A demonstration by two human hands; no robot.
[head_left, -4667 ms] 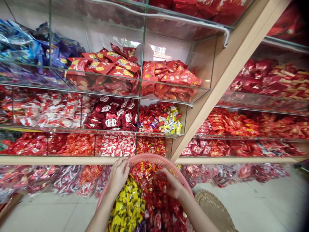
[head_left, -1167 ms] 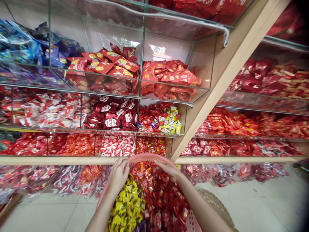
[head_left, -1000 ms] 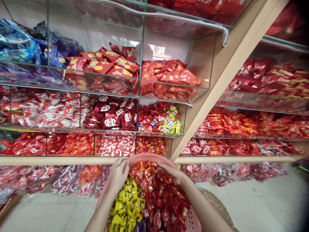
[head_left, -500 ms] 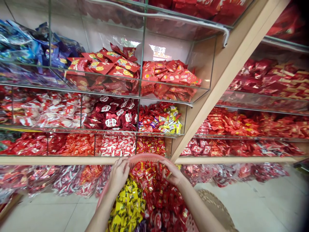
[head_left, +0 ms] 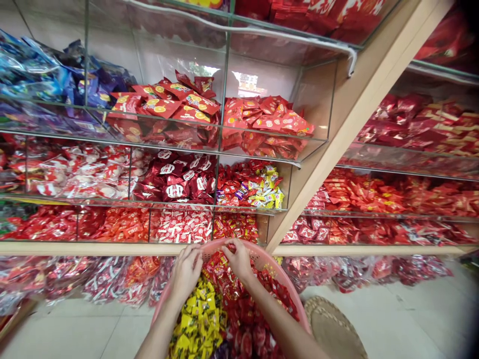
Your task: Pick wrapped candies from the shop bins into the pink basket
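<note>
Though 2 hands (head_left: 187,271) at it, 1 pink bskt (head_left: 290,282) w/ candies (head_left: 200,319).

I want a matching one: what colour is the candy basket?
The perforated plastic basket is pink, seen best in the head view.

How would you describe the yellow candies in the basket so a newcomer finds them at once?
Below the candy shelving, at bottom centre, is a pink basket. Inside it, beside the person's left forearm, lies a heap of yellow-wrapped candies. Bright yellow with dark markings sets it apart from the red-wrapped candies next to it.
</note>
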